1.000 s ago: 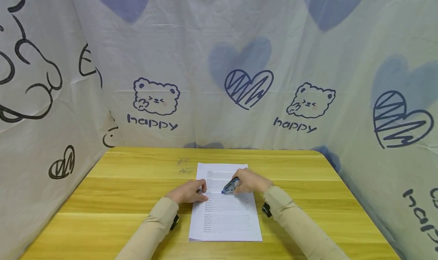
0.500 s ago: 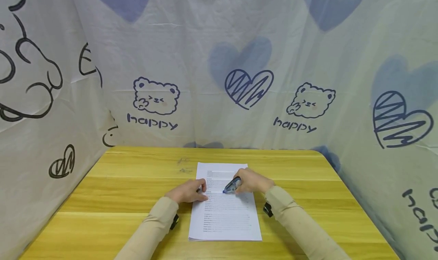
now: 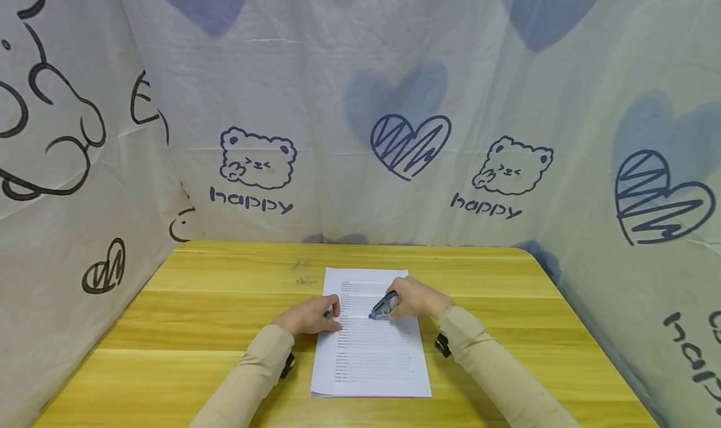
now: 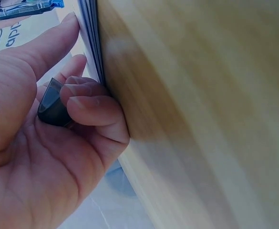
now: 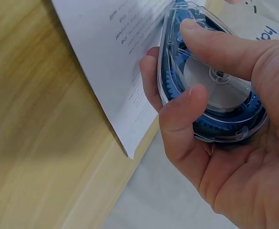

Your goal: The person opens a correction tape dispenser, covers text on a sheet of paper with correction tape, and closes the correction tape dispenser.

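Observation:
My right hand (image 3: 419, 298) grips a blue, clear-cased correction tape (image 3: 384, 306), its tip right at the printed top sheet of a paper stack (image 3: 377, 387). The right wrist view shows the thumb and curled fingers around the case, with a white spool (image 5: 211, 86) inside. At the stack's left edge is my left hand (image 3: 304, 315), thumb and a finger resting on the sheet. In the left wrist view, its other fingers curl around a small dark cap (image 4: 53, 107) held against the palm.
The stack lies on a yellow wood-grain table (image 3: 214, 303). Grey smudges (image 3: 304, 281) mark the tabletop beyond the left hand. A pale curtain (image 3: 338, 209) with hearts and bear drawings hangs behind the table and along both sides.
The right hand and correction tape have slid slightly to the right along a line of the sheet. My left hand and the paper stay in place.

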A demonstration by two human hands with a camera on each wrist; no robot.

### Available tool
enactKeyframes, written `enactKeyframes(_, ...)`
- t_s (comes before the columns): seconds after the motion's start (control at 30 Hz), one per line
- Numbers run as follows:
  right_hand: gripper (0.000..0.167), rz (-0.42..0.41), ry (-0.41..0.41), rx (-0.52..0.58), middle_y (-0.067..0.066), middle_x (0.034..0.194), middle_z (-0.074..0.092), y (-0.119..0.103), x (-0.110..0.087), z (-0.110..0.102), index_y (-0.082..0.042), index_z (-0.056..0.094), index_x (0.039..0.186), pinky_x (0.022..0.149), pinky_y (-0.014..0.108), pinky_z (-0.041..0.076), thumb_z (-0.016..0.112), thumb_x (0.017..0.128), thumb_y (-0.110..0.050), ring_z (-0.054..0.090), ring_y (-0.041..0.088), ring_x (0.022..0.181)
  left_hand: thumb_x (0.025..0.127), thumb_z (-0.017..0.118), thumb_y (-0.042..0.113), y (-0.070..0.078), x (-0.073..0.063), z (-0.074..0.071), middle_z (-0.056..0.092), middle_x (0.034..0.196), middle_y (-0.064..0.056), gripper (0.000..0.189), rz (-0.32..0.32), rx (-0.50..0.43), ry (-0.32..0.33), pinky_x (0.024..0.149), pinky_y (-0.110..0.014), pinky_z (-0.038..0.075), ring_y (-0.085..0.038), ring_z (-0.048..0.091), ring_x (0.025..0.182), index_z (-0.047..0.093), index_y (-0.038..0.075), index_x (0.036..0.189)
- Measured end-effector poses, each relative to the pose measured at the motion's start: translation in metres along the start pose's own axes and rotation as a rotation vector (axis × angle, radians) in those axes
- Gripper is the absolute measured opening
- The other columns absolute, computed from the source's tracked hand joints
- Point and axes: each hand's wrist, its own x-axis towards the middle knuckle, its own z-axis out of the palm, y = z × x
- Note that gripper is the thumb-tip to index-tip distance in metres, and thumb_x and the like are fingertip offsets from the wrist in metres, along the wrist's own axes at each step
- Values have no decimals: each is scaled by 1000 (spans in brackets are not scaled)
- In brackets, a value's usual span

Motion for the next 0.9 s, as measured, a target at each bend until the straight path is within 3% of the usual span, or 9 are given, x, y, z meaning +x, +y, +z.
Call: enactKeyframes(0.9,15,67,-3,8,-6,79,67,1,-5,-3,-11,75,94,63,29,41,81,80,-10,50,12,68,91,72,19,2,0,0,46,71,-1,21,-5,4,4,56,-26,35,-15,45,64,53,9,95)
